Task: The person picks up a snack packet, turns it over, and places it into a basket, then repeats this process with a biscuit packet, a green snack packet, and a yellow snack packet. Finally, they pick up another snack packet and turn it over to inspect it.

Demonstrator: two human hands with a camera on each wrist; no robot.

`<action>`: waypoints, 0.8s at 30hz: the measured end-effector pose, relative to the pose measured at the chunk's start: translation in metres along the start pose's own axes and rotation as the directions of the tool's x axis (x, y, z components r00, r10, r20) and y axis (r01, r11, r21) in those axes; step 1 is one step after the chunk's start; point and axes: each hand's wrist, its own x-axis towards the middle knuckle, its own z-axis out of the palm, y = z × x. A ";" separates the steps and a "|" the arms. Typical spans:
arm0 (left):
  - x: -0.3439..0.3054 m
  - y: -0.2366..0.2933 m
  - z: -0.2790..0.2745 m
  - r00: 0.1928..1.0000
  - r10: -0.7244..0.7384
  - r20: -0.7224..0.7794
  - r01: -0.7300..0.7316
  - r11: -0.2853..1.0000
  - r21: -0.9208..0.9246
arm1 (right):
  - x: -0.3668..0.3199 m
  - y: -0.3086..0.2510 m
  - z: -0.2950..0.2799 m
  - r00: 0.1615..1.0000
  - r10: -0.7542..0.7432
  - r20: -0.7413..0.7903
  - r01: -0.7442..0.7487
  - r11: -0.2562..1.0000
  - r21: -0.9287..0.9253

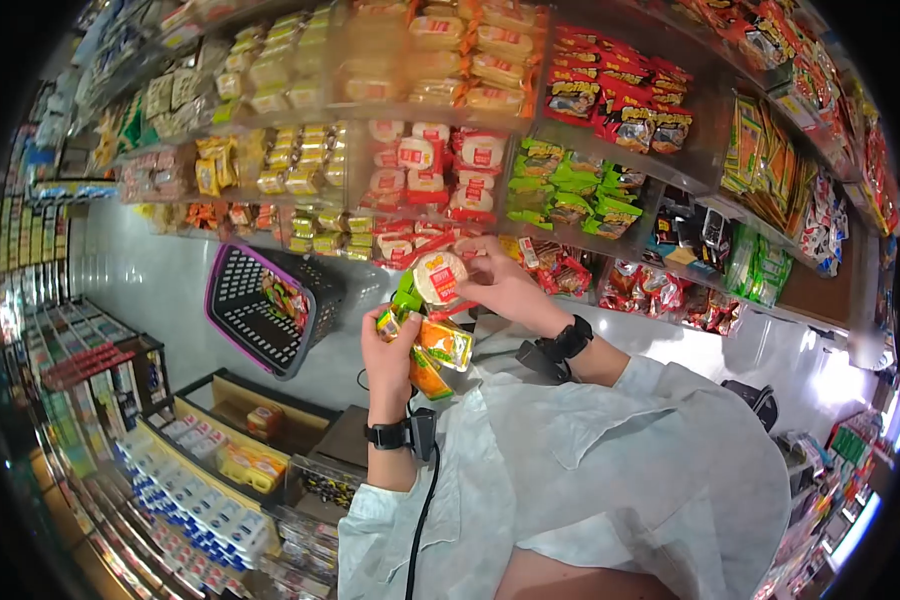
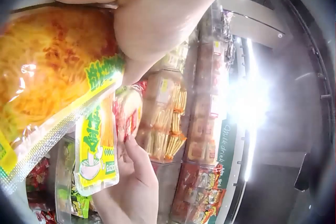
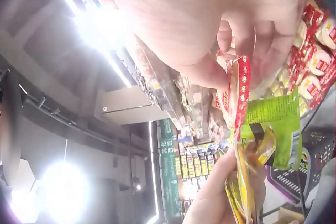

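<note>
Between thumb and fingers my right hand (image 1: 510, 288) pinches a round, pale snack packet (image 1: 438, 275) with a red edge. Beside and below it, my left hand (image 1: 385, 352) grips several flat snack packets. Among these are a yellow-and-orange packet (image 1: 446, 342) and a bright green packet (image 3: 281, 124), which stands out behind the others in the right wrist view. Up close in the left wrist view, a large clear-fronted packet (image 2: 52, 61) shows orange, shredded-looking food. The red-edged packet is seen nearly edge-on in the right wrist view, close above the left hand's bundle.
Snack shelves stand ahead, with red-and-white packets (image 1: 425, 170), green packets (image 1: 575, 190) and red packets (image 1: 620, 90) in bins. A black shopping basket (image 1: 260, 345) with a purple rim sits on the floor at left, holding a packet. Low display shelving (image 1: 210, 410) stands nearer me.
</note>
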 end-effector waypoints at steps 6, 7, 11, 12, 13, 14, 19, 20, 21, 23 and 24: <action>0.057 0.017 0.025 0.994 -0.069 0.081 0.069 0.998 -0.001 | 0.047 0.010 -0.034 0.975 -0.129 -0.179 0.143 0.987 0.067; 0.064 0.021 0.026 0.993 -0.069 0.096 0.068 0.998 0.015 | 0.054 0.011 -0.037 0.948 -0.205 -0.242 0.191 0.978 -0.081; 0.088 0.037 0.029 0.981 -0.087 0.172 0.077 0.995 0.061 | 0.070 0.000 -0.044 0.873 -0.252 -0.417 0.040 0.890 -0.454; 0.095 0.041 0.028 0.976 -0.093 0.196 0.081 0.994 0.070 | 0.075 0.002 -0.045 0.866 -0.258 -0.428 0.020 0.873 -0.487; 0.102 0.045 0.028 0.970 -0.092 0.224 0.079 0.995 0.063 | 0.081 0.007 -0.046 0.858 -0.264 -0.441 -0.002 0.856 -0.517; 0.109 0.050 0.026 0.963 -0.090 0.253 0.078 0.995 0.058 | 0.087 0.012 -0.045 0.848 -0.270 -0.456 -0.026 0.838 -0.545; 0.159 0.066 0.006 0.922 -0.087 0.378 0.041 0.991 0.126 | 0.103 0.015 -0.023 0.662 -0.447 -0.602 0.000 0.802 -0.597; 0.169 0.068 0.000 0.911 -0.076 0.404 0.024 0.991 0.133 | 0.104 0.013 -0.016 0.608 -0.478 -0.633 0.005 0.800 -0.599; 0.176 0.074 -0.003 0.900 -0.068 0.429 0.009 0.990 0.139 | 0.104 0.010 -0.010 0.617 -0.450 -0.646 -0.014 0.814 -0.581; 0.187 0.084 -0.008 0.881 -0.091 0.465 0.037 0.992 0.124 | 0.097 0.006 0.001 0.634 -0.382 -0.673 -0.064 0.841 -0.538; 0.190 0.090 -0.009 0.871 -0.106 0.480 0.057 0.992 0.116 | 0.095 0.009 0.005 0.649 -0.355 -0.673 -0.079 0.848 -0.524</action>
